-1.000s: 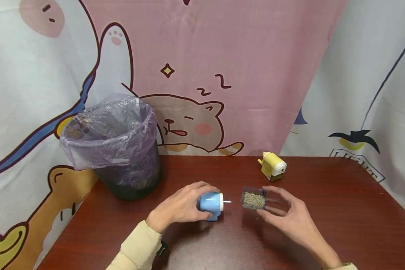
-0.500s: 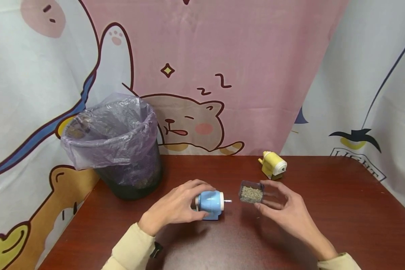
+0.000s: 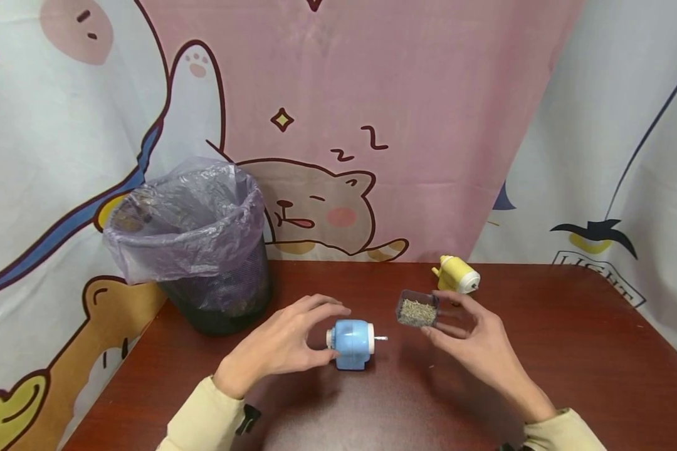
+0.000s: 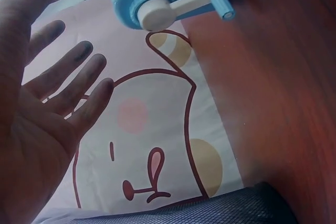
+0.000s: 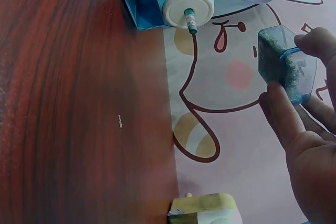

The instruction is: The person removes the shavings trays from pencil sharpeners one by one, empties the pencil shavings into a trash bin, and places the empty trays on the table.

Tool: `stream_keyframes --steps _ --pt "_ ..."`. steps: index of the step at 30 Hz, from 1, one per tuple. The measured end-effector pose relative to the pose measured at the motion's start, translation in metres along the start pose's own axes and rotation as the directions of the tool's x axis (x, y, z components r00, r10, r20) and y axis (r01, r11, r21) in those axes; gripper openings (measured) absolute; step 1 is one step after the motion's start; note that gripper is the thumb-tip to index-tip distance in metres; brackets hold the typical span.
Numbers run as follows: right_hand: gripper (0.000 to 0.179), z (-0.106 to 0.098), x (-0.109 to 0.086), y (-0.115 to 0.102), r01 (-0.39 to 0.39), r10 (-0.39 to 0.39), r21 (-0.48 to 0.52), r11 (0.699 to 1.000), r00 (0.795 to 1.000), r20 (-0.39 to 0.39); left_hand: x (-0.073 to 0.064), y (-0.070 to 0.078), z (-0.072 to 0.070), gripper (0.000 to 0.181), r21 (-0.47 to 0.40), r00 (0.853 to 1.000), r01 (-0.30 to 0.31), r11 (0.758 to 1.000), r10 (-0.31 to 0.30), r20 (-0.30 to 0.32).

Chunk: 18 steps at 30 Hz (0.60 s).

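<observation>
A blue crank pencil sharpener point(image 3: 352, 343) stands on the table, with a short pencil-like stub point(image 5: 191, 23) sticking out of its white front. Its white crank point(image 4: 194, 2) shows in the left wrist view. Around the sharpener's crank side my left hand point(image 3: 279, 343) is spread, its fingers parted and apart from the body as the left wrist view shows. My right hand point(image 3: 479, 344) pinches a small clear shavings tray point(image 3: 420, 295) between thumb and fingers, raised over the table to the right of the sharpener. Fine pale shavings lie inside the tray.
A yellow sharpener point(image 3: 457, 274) stands at the back right of the table. At the back left is a mesh bin point(image 3: 245, 269) lined with a purple plastic bag point(image 3: 203, 250). One tiny shaving point(image 5: 120, 121) lies on the tabletop. A printed cloth point(image 3: 429, 125) hangs behind.
My left hand has let go of the blue sharpener and drawn back to the left. The right hand has lifted the tray slightly away, a little leftward. The sharpener stays put.
</observation>
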State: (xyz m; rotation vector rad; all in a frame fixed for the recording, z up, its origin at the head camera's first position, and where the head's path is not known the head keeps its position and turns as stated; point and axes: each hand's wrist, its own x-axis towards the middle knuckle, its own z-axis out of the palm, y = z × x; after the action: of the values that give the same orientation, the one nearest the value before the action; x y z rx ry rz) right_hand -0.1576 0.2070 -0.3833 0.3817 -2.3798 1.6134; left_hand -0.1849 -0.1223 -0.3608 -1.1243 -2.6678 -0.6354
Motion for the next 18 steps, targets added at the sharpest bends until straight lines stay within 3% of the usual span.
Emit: stream_keyframes --steps 5,18 --pt "0.056 0.001 0.004 -0.002 0.000 0.000 0.002 1.000 1.000 0.006 -0.002 0.000 -0.007 0.061 0.021 1.000 0.003 1.000 -0.003 -0.014" --pt "0.055 0.007 0.010 -0.009 0.012 -0.012 0.004 1.000 1.000 -0.012 0.001 0.003 -0.022 0.058 0.080 0.995 -0.048 0.996 0.055 -0.087"
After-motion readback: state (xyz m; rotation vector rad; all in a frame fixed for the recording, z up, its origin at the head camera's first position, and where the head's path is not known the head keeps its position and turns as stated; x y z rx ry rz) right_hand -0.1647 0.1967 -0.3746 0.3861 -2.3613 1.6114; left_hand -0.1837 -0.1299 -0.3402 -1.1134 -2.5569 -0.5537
